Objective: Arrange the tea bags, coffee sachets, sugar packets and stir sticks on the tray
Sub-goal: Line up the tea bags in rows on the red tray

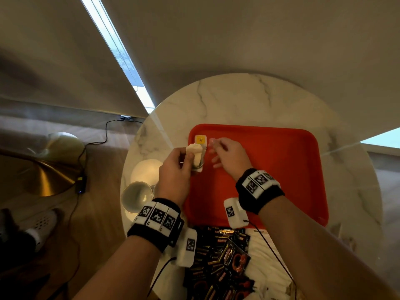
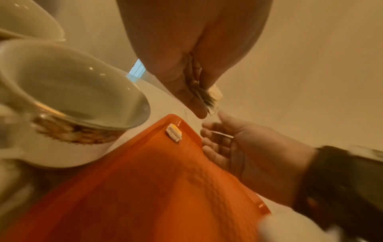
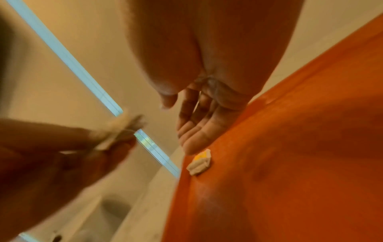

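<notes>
An orange tray (image 1: 281,169) lies on the round marble table (image 1: 238,98). One white tea bag with a yellow tag (image 1: 200,140) lies flat in the tray's far left corner, also seen in both wrist views (image 2: 174,132) (image 3: 200,162). My left hand (image 1: 186,157) hovers over the tray's left edge and pinches a small bunch of white tea bags (image 1: 195,155) (image 2: 212,97). My right hand (image 1: 216,151) hangs just right of the lying tea bag, fingers spread and relaxed (image 3: 192,131), holding nothing that I can make out. A heap of black coffee sachets (image 1: 218,256) sits at the table's near edge.
Two white cups (image 1: 137,194) (image 2: 72,98) stand on the table left of the tray, close to my left wrist. White packets (image 1: 266,252) lie beside the black sachets. Most of the tray floor (image 3: 300,147) is bare. The table edge drops to a wooden floor at left.
</notes>
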`<action>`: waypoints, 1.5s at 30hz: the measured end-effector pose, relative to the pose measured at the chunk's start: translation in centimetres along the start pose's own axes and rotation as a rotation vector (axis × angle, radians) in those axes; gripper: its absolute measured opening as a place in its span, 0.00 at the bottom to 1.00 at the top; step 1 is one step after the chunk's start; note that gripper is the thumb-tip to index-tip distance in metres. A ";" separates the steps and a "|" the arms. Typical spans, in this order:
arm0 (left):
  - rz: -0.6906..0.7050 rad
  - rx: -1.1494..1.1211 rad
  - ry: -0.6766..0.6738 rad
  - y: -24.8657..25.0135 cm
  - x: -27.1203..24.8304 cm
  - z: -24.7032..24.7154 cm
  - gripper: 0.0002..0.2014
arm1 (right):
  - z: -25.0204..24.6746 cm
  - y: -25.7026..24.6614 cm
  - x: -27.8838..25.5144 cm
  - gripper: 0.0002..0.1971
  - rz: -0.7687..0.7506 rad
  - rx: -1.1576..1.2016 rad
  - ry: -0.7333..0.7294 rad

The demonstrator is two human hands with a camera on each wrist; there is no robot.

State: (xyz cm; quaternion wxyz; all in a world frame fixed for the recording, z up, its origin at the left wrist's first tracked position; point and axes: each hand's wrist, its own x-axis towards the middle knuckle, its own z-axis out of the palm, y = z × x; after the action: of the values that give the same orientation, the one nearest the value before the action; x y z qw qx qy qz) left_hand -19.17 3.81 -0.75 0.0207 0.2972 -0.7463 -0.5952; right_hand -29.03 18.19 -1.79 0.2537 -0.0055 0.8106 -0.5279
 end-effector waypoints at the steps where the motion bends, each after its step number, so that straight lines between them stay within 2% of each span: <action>1: 0.001 -0.006 0.002 0.3 0.0 0.3 0.06 | -0.3 -0.5 -1.4 0.13 -0.011 0.077 -0.048; 5: 0.008 -0.050 -0.052 1.2 -0.5 1.2 0.06 | -1.2 -1.2 -4.2 0.07 -0.057 0.190 -0.138; 10: -0.025 -0.168 -0.219 1.9 -1.3 1.6 0.13 | -2.0 -1.3 -4.4 0.04 -0.065 0.199 -0.060; 13: -0.018 -0.120 -0.264 1.9 -1.3 1.4 0.15 | -2.3 -1.1 -4.1 0.02 -0.059 0.185 0.015; 16: -0.042 -0.046 -0.219 1.6 -1.0 1.1 0.13 | -2.7 -0.9 -3.8 0.03 -0.041 0.220 0.087; 19: -0.056 -0.017 -0.137 1.7 -1.1 1.0 0.04 | -3.0 -0.5 -3.3 0.06 0.003 0.213 0.170; 20: -0.055 -0.004 -0.112 1.6 -1.0 0.9 0.05 | -3.1 -0.6 -3.4 0.07 0.014 0.195 0.180; 24: 0.009 0.041 -0.084 2.2 -1.1 0.9 0.12 | -3.0 -0.8 -3.5 0.10 0.031 0.098 0.132; 29: 0.027 0.108 -0.221 3.0 -0.8 2.2 0.08 | -2.2 -1.3 -4.1 0.08 0.011 0.179 -0.022; 31: 0.014 0.076 -0.251 3.5 -0.9 2.4 0.13 | -2.2 -1.6 -4.5 0.11 0.000 0.215 -0.094; 34: 0.027 0.021 -0.275 3.7 -1.0 2.3 0.13 | -2.6 -1.6 -4.4 0.12 -0.031 0.228 -0.084; 36: 0.053 0.077 -0.251 3.3 -0.7 2.3 0.11 | -2.7 -1.2 -4.1 0.07 -0.051 0.196 -0.053; 38: 0.023 0.088 -0.219 2.9 -0.6 2.3 0.07 | -2.7 -0.9 -3.8 0.12 -0.040 0.158 -0.033; 40: 0.003 0.107 -0.219 3.0 -0.5 2.3 0.08 | -2.6 -0.7 -3.4 0.12 -0.047 0.099 -0.031; 42: -0.001 0.135 -0.213 3.0 -0.5 2.2 0.10 | -2.3 -0.4 -3.0 0.06 -0.045 0.092 -0.023; 45: 0.012 0.225 -0.072 2.4 0.0 1.8 0.11 | -1.8 0.4 -1.9 0.06 0.015 0.118 -0.010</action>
State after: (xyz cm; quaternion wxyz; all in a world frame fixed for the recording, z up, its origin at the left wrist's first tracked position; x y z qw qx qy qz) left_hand -20.89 5.69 0.92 -0.0362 0.2714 -0.8105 -0.5177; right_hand -27.97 20.39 -0.78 0.2615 0.0130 0.7769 -0.5727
